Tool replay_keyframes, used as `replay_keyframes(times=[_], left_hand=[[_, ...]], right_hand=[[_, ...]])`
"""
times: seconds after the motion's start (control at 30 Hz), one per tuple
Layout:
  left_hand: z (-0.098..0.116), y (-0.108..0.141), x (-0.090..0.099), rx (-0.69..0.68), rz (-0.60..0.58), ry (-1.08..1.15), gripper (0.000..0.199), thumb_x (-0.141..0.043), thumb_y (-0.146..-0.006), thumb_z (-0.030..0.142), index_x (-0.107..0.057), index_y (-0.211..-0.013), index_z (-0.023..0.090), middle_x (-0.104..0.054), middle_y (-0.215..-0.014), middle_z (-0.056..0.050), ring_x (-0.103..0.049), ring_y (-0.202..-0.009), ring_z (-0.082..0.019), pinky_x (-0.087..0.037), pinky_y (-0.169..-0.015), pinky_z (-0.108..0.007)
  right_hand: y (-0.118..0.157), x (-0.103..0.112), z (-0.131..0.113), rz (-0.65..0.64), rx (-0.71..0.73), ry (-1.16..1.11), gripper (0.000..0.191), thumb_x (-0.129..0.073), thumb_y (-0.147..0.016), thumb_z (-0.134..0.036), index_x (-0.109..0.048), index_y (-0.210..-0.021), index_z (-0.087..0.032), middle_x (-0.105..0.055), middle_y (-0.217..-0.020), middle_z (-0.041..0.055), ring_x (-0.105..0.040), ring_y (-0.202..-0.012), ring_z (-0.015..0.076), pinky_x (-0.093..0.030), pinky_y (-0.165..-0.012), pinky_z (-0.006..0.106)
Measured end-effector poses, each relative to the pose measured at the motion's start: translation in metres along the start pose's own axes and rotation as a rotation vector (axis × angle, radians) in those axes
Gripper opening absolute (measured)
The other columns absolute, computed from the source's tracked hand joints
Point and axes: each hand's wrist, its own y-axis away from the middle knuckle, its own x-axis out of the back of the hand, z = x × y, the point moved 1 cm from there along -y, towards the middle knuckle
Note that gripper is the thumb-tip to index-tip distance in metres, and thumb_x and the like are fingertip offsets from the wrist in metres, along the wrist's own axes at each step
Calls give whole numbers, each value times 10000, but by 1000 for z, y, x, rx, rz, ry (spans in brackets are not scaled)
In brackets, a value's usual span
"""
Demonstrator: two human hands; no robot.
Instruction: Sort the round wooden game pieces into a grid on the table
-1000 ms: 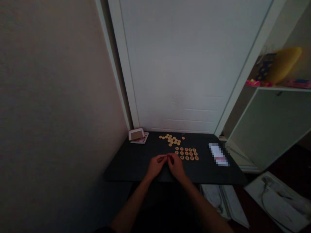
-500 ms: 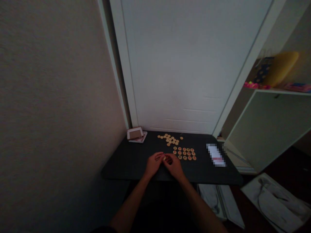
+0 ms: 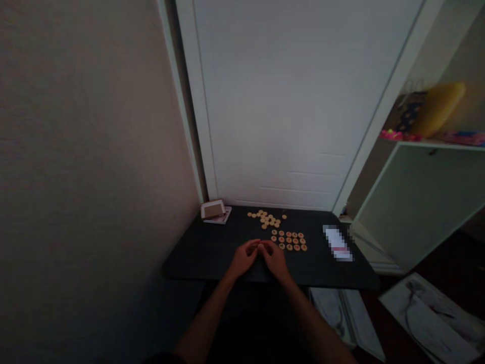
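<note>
My left hand (image 3: 244, 259) and my right hand (image 3: 274, 259) meet above the front middle of the dark table, fingertips together. Between them they pinch a round wooden Chinese chess piece, mostly hidden by the fingers. Just right of my right hand, several such pieces with red or dark marks lie face up in three rows (image 3: 289, 240). The left end of the lower row is partly covered by that hand. Farther back, a loose cluster of plain-looking pieces (image 3: 267, 222) lies scattered, and a single piece (image 3: 284, 217) sits apart to its right.
An open shallow box (image 3: 213, 209) rests at the table's (image 3: 197, 263) back left corner. A blurred-out phone-like rectangle (image 3: 337, 242) lies on the right. Behind the table stands a white door (image 3: 280, 111); a wall (image 3: 94, 151) is on the left. Open white boxes (image 3: 428, 313) lie below right.
My hands have drawn closer together at the fingertips, and the piece that showed between them is now mostly covered. The view has shifted slightly; the pieces on the table stay put.
</note>
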Motion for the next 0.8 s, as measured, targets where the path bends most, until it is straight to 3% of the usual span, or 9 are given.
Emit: replay_keyframes(times=[0.27, 0.8], left_hand=[[1, 1, -3, 28, 35, -37, 389, -671, -812, 335, -633, -1174, 198, -731, -1080, -72, -698, -972, -209, -565, -874, -350], [15, 5, -3, 15, 29, -67, 282, -645, -825, 356, -669, -1057, 197, -742, -1016, -60, -706, -913, -190, -559, -845, -319]], right_hand=[[-1, -1, 6, 32, 20, 50, 264, -492, -916, -358, -684, -1049, -235, -725, -967, 44, -681, -876, 202, -530, -818, 324], [-1, -3, 11, 51, -89, 8, 311, -568, -854, -476, -685, -955, -207, -729, -844, 60, -685, -761, 212, -541, -703, 317]])
